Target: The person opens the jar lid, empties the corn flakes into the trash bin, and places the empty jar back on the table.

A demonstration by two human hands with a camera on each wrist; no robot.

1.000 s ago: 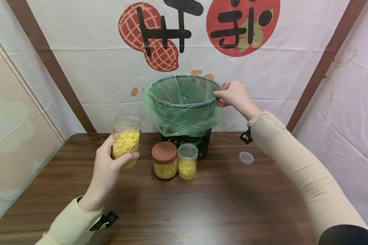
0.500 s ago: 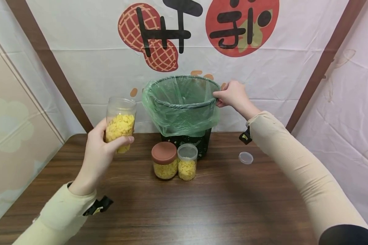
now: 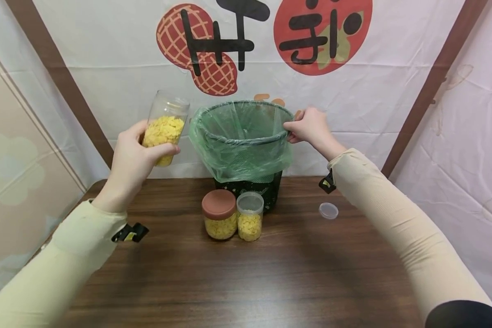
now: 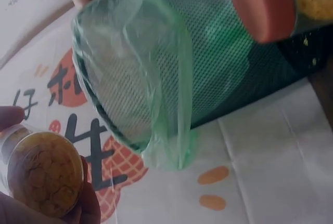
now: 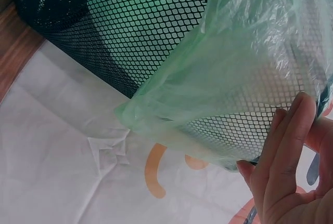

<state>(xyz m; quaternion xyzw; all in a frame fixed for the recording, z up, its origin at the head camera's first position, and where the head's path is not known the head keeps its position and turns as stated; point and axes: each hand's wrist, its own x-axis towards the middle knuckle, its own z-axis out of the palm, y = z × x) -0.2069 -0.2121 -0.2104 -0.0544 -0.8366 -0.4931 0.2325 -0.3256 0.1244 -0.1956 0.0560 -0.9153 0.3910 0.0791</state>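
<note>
My left hand [image 3: 133, 159] grips a clear open-topped jar [image 3: 164, 130] part filled with yellow flakes. It is raised left of the trash bin, tilted a little to the right; the left wrist view shows the jar's bottom [image 4: 46, 174]. A black mesh trash bin [image 3: 270, 189] stands at the back of the table, lined with a green plastic bag [image 3: 246, 159] folded over its rim. At the rim's right side, my right hand [image 3: 311, 126] pinches the edge through the bag. The right wrist view shows those fingers [image 5: 286, 146] against the bag and mesh.
In front of the bin, a jar with a reddish-brown lid [image 3: 219, 205] and a smaller clear jar [image 3: 250, 216] stand side by side, both holding yellow flakes. A clear round lid [image 3: 329, 210] lies on the wooden table [image 3: 246, 282] at right. A printed cloth [image 3: 139, 82] hangs behind.
My left hand has lifted the jar upward, first slightly left and then right, and the jar now leans toward the bin. My right hand has stayed at the rim.
</note>
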